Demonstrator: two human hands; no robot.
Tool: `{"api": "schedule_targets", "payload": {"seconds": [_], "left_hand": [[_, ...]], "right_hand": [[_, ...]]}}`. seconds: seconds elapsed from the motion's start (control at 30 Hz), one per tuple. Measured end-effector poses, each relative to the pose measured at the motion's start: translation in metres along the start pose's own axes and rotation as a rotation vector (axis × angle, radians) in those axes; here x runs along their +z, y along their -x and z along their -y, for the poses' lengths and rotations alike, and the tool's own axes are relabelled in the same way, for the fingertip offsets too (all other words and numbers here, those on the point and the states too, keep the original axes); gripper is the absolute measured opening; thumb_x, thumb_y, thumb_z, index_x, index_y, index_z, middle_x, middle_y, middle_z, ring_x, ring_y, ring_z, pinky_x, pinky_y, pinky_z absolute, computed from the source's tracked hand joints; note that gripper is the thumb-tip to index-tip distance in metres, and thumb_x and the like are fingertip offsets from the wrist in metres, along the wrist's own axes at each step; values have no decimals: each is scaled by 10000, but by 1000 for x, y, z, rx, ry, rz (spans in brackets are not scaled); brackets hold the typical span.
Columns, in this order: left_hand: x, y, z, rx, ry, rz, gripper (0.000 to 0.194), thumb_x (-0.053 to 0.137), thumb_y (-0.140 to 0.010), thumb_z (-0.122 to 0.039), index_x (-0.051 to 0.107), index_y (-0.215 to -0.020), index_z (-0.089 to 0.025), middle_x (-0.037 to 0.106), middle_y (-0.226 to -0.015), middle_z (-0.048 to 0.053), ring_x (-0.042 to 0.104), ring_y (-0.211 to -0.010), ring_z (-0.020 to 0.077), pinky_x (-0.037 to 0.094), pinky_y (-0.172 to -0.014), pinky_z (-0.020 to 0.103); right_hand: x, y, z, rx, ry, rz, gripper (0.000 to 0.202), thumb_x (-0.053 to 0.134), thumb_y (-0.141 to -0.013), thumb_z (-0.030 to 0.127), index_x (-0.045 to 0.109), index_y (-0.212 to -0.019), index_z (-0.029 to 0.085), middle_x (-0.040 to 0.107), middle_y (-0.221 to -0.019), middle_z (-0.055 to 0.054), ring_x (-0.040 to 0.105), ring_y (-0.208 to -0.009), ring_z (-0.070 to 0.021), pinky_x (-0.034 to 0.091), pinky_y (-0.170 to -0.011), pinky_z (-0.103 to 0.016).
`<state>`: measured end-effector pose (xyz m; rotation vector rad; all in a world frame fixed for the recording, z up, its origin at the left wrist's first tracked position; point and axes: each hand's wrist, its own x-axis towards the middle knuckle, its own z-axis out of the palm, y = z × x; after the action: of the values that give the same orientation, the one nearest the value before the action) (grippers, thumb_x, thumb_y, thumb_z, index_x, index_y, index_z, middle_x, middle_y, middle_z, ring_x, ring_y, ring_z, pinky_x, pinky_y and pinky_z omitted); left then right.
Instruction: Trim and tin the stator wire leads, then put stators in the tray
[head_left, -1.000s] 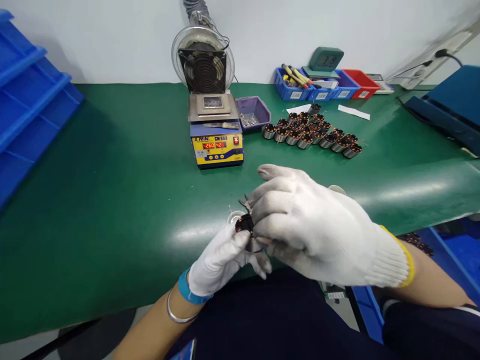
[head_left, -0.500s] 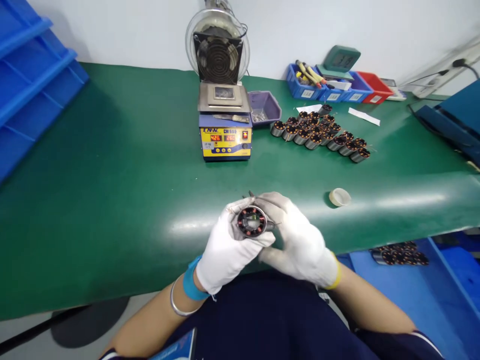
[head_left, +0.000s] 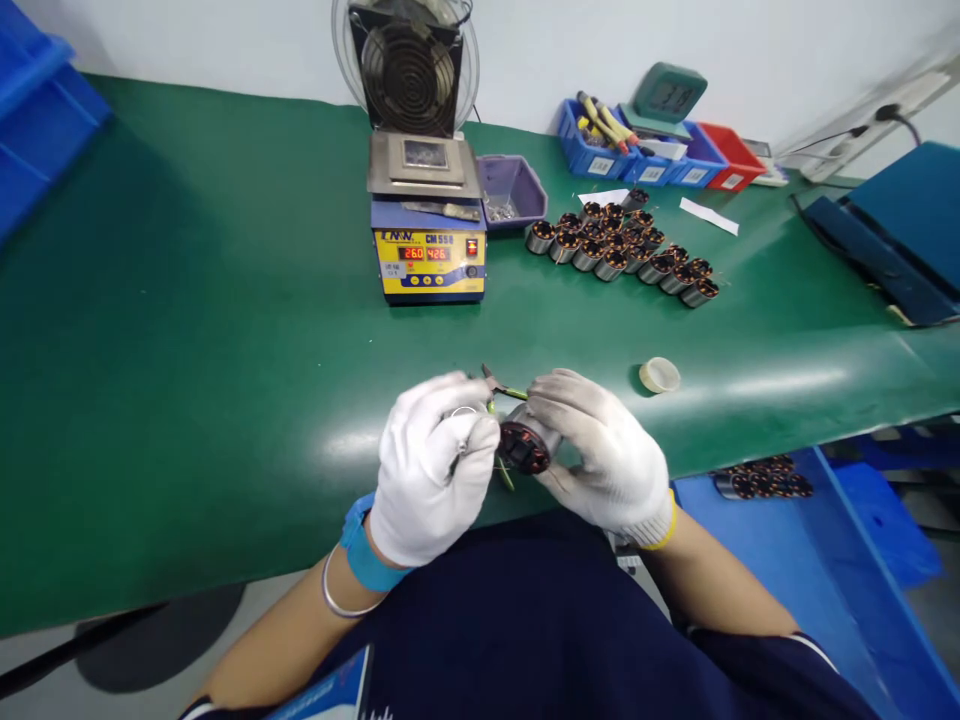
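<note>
My right hand (head_left: 604, 455), in a white glove, is closed around a motor stator (head_left: 527, 440), a grey metal cylinder with copper windings. The stator lies tilted, its wound end facing left and toward me. Just left of it, my gloved left hand (head_left: 435, 470) pinches a thin ring-shaped metal piece (head_left: 463, 410), mostly hidden by the fingers. Between the hands, green-handled pliers (head_left: 504, 391) lie on the table, partly covered by the stator and my left hand.
Behind my hands stands a yellow and blue solder pot (head_left: 431, 260) with a fan above it. A purple bin (head_left: 514, 190) sits beside it. Several stators (head_left: 611, 265) stand grouped at the right, near a small round cup (head_left: 660, 375). A blue crate (head_left: 847, 520) is below the table edge.
The stator has passed from my left hand into my right and tipped over from upright. My left hand has moved left, away from it. The green-handled pliers now show. The view has shifted.
</note>
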<state>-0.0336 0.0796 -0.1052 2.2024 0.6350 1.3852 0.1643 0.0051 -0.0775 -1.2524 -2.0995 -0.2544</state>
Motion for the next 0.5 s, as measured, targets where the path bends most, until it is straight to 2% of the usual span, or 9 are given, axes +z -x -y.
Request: {"api": "schedule_targets", "payload": {"seconds": [0.07, 0.13, 0.2, 0.27, 0.3, 0.37, 0.43, 0.47, 0.5], "left_hand": [[-1, -5, -3, -163, 271, 98, 239, 569, -972, -187, 650, -748, -194, 694, -746, 60, 673, -754, 202, 558, -742, 344], [-2, -8, -7, -349, 642, 121, 397, 532, -1005, -246, 570, -613, -201, 586, -574, 23, 570, -557, 155, 502, -593, 301], [-2, -10, -7, -505, 885, -87, 456, 559, -1012, -359, 557, -583, -203, 573, -557, 16, 551, -532, 143, 484, -556, 281], [0, -10, -6, -623, 916, -298, 454, 609, -963, -562, 645, -685, -206, 669, -677, 39, 626, -600, 160, 500, -538, 272], [2, -10, -5, -681, 887, -291, 491, 616, -921, -659, 687, -758, -202, 711, -747, 59, 661, -630, 172, 508, -521, 267], [7, -8, -4, -771, 841, -37, 575, 634, -853, -751, 716, -820, -183, 741, -784, 93, 681, -603, 184, 501, -464, 257], [9, -5, -5, -816, 828, 216, 519, 696, -856, -675, 679, -723, -173, 693, -643, 66, 610, -476, 142, 474, -425, 230], [9, -5, -6, -824, 839, 248, 480, 730, -862, -614, 657, -686, -174, 665, -594, 47, 575, -439, 123, 465, -418, 218], [9, -5, -7, -821, 868, 204, 446, 754, -863, -565, 646, -675, -175, 652, -578, 36, 562, -429, 116, 464, -416, 213]], "right_hand": [[-5, 4, -2, 15, 16, -47, 567, 632, -816, 121, 516, -1370, 156, 680, -1225, -167, 680, -1177, -303, 601, -1032, -545], [-8, 8, -4, 59, 26, -77, 568, 649, -820, 144, 524, -1374, 167, 680, -1212, -164, 685, -1172, -308, 604, -1023, -546], [-9, 11, -3, 119, 21, -96, 556, 665, -817, 148, 534, -1357, 181, 683, -1206, -158, 690, -1171, -302, 615, -1008, -514], [-6, 12, -1, 152, -7, -101, 550, 678, -808, 145, 536, -1338, 189, 687, -1210, -155, 693, -1175, -296, 625, -990, -481], [-4, 13, 0, 161, -26, -97, 551, 679, -803, 143, 533, -1332, 195, 689, -1218, -151, 695, -1177, -294, 629, -978, -469], [0, 15, 3, 176, -59, -87, 546, 676, -801, 143, 529, -1322, 207, 692, -1233, -146, 698, -1183, -288, 634, -961, -452], [3, 17, 4, 198, -69, -79, 508, 684, -814, 163, 542, -1300, 205, 698, -1232, -152, 705, -1169, -279, 635, -952, -436], [4, 17, 5, 217, -70, -74, 482, 691, -822, 179, 553, -1284, 205, 703, -1223, -152, 711, -1154, -274, 635, -947, -428], [5, 18, 5, 237, -72, -66, 457, 697, -827, 195, 566, -1265, 206, 709, -1209, -150, 716, -1137, -269, 636, -939, -421]]}}
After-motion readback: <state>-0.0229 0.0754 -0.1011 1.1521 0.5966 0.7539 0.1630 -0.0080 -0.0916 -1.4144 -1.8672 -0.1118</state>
